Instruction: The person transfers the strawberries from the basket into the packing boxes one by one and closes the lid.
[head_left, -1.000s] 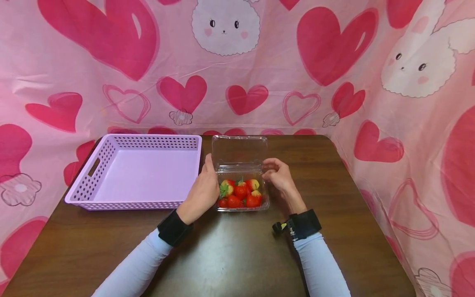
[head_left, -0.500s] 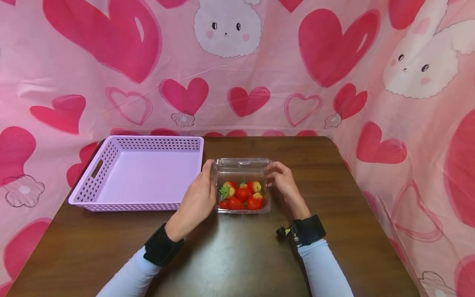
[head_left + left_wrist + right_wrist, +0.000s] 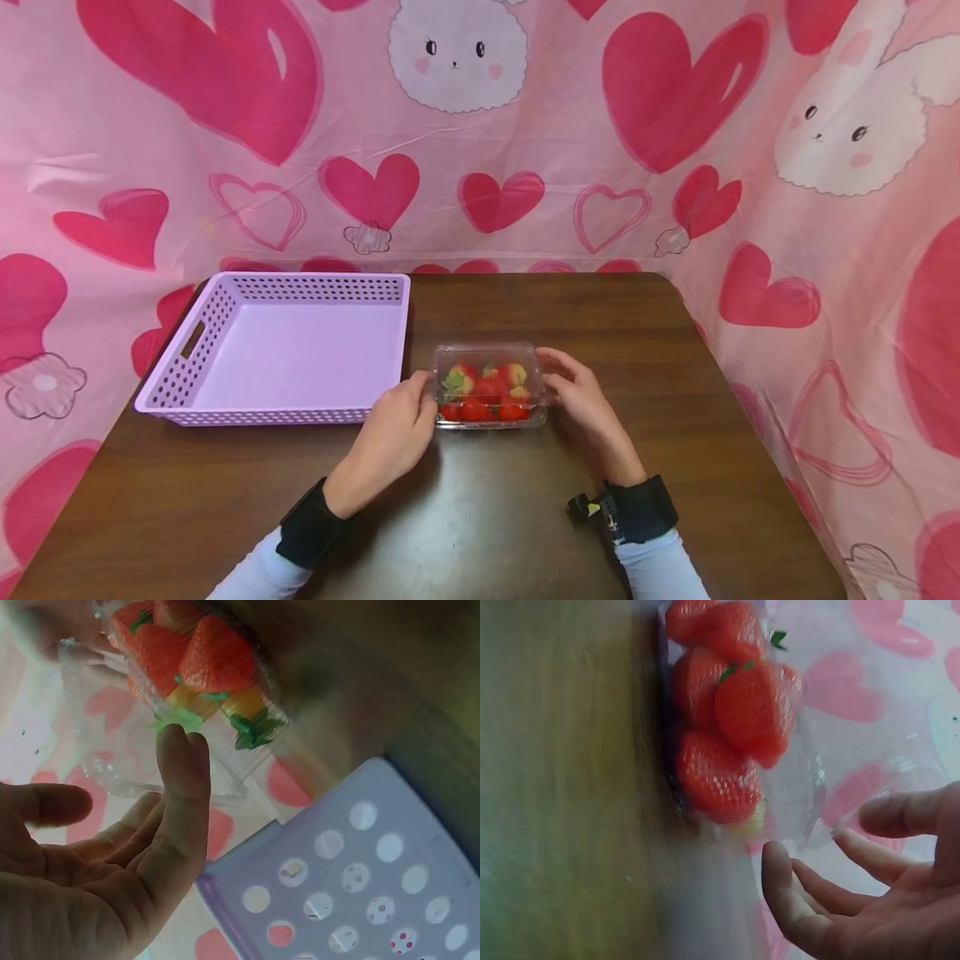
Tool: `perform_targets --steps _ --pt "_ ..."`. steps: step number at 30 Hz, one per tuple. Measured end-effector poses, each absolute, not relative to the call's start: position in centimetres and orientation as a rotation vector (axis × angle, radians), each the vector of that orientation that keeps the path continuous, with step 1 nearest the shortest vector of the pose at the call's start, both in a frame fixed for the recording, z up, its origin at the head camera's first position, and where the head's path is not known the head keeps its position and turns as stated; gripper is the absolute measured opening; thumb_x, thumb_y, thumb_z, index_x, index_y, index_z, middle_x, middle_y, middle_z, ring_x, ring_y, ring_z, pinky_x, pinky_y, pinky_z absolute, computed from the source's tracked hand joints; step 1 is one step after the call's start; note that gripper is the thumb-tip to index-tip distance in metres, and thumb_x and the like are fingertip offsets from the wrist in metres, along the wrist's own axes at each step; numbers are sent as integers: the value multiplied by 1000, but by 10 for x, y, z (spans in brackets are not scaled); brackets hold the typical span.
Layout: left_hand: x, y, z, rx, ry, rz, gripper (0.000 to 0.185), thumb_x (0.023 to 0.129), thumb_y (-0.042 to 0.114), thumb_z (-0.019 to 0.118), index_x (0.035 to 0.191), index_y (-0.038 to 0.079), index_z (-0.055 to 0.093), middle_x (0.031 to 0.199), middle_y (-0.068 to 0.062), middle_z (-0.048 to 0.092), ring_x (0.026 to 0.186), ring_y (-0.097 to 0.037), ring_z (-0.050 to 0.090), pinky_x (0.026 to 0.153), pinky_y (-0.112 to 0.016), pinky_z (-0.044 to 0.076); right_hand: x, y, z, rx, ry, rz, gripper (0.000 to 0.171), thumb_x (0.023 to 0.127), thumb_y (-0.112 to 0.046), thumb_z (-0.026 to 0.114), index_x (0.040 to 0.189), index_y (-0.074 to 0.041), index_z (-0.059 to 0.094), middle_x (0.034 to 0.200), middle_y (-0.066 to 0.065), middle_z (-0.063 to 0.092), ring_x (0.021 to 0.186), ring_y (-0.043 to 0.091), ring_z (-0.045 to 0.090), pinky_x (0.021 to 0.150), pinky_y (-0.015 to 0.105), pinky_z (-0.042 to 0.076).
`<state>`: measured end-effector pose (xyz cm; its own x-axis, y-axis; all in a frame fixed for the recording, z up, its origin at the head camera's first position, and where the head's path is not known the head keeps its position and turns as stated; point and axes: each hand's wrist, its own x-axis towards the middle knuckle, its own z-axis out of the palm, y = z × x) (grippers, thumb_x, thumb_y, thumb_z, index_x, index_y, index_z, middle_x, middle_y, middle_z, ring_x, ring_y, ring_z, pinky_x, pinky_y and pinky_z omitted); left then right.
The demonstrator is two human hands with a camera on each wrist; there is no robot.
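Note:
A clear plastic clamshell box (image 3: 491, 422) holds several red strawberries (image 3: 487, 387), some with yellowish tops and green leaves. Its hinged lid (image 3: 487, 352) is swung forward over the fruit, its front edge a little above the base's front rim. My left hand (image 3: 395, 425) is at the box's left side, fingertips right at the edge; in the left wrist view its thumb (image 3: 60, 804) stands apart from the fingers. On the other side, my right hand (image 3: 585, 400) has loosely bent fingers at the lid's right edge. Strawberries (image 3: 720, 776) show through the plastic in the right wrist view.
A lilac perforated basket (image 3: 292, 412) stands left of the box, close to my left hand. Both rest on a dark brown wooden table (image 3: 480, 508). A pink cloth with hearts and rabbits (image 3: 510, 133) hangs behind and to the right.
The lid has swung from upright at the back, forward and down over the strawberries. Both hands have come toward me along the box's sides. The basket has stayed in place.

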<state>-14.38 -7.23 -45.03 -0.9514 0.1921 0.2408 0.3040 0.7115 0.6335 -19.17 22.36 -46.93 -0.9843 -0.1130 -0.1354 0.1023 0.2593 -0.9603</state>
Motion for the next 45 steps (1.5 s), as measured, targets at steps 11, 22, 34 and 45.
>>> perform_targets --steps 11,22,34,45 --pt "-143 -70 -467 -461 -2794 -1098 24 98 2 67 121 -6 65 77 2 62 65 -11 57 61 -33 51 -164 225 -471 5 2314 -1832 60 99 5 56 156 -2 41 136 28 55 108 31 62 77 34 56" --pt "-153 -73 -473 -433 -2823 -1424 31 98 -1 62 128 -2 55 70 2 61 50 -10 56 51 -31 49 -160 228 -473 78 2182 -1812 53 102 -2 52 152 6 35 97 15 62 79 22 59 63 30 56" --pt "-156 -74 -472 -303 -2819 -1680 33 96 -4 60 126 2 50 69 -3 64 50 -20 63 48 -34 51 -159 228 -479 17 2008 -1890 54 103 -4 51 153 1 30 87 10 62 70 18 59 60 27 56" --pt "-153 -74 -474 -261 -2792 -1675 33 94 -6 61 125 1 52 67 -2 60 52 -17 61 48 -35 51 -158 227 -482 18 2023 -1906 54 102 0 52 153 0 34 85 9 63 69 19 58 62 27 56"
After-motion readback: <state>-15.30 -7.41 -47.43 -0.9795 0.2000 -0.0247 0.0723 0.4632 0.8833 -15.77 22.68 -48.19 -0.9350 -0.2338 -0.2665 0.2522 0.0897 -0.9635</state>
